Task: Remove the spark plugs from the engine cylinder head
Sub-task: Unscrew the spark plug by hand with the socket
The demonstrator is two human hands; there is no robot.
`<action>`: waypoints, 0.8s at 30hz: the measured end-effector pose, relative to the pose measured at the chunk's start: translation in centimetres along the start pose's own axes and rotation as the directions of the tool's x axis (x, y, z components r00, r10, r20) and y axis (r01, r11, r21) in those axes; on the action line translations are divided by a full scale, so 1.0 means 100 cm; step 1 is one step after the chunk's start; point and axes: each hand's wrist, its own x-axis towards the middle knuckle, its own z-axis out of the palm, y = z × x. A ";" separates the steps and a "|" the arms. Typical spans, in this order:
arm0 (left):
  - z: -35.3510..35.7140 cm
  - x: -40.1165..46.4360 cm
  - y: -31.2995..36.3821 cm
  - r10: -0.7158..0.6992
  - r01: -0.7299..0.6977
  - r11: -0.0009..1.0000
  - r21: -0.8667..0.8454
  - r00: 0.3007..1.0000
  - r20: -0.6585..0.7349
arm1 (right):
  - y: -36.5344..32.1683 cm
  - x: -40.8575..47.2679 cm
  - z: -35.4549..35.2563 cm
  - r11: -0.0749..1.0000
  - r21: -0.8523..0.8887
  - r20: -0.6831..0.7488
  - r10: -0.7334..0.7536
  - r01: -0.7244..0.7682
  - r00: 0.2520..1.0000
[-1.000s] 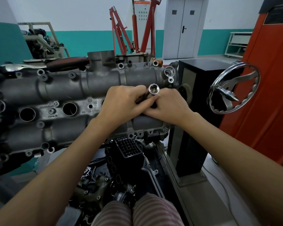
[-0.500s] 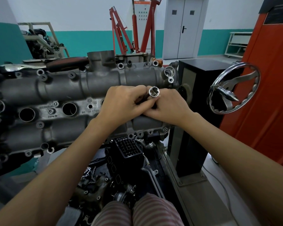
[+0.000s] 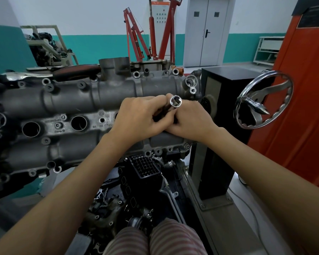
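Note:
A grey engine cylinder head lies across the view on a stand. Two open spark plug wells show in its middle strip, left of my hands. A chrome spark plug socket stands up from the right end of the strip, its open hex end facing me. My left hand and my right hand meet around the socket's shaft, fingers curled on it. The well under my hands is hidden. No spark plug is visible.
A chrome handwheel sticks out from the black stand column on the right, before an orange cabinet. Pliers with dark red handles lie on the head's far edge. Loose engine parts sit below. A red engine crane stands behind.
The socket's top has shifted very slightly to the right between my fingers. My hands stay in the same place on it.

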 end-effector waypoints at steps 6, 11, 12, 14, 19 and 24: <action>0.002 0.000 0.000 0.032 -0.030 0.999 0.036 0.999 -0.044 | 0.001 0.000 0.002 0.999 -0.032 0.024 0.031 -0.030 0.999; 0.001 0.000 -0.004 0.022 -0.022 0.999 0.047 1.000 -0.019 | 0.002 -0.001 0.001 0.999 -0.042 0.002 0.015 -0.015 1.000; 0.001 0.000 -0.005 0.010 -0.010 0.999 0.044 1.000 -0.008 | 0.001 -0.001 0.001 0.999 -0.046 0.000 0.014 -0.014 1.000; 0.002 -0.001 -0.004 0.005 -0.005 1.000 0.023 1.000 0.011 | 0.001 -0.001 0.001 0.997 -0.072 0.014 -0.001 0.002 1.000; 0.001 0.001 -0.001 0.021 -0.021 1.000 -0.006 0.999 0.031 | 0.000 -0.001 0.000 1.000 -0.024 -0.004 -0.013 0.013 1.000; 0.002 0.000 -0.002 0.026 -0.026 1.000 0.009 1.000 -0.004 | 0.000 -0.001 0.001 1.000 -0.006 0.010 0.008 -0.008 1.000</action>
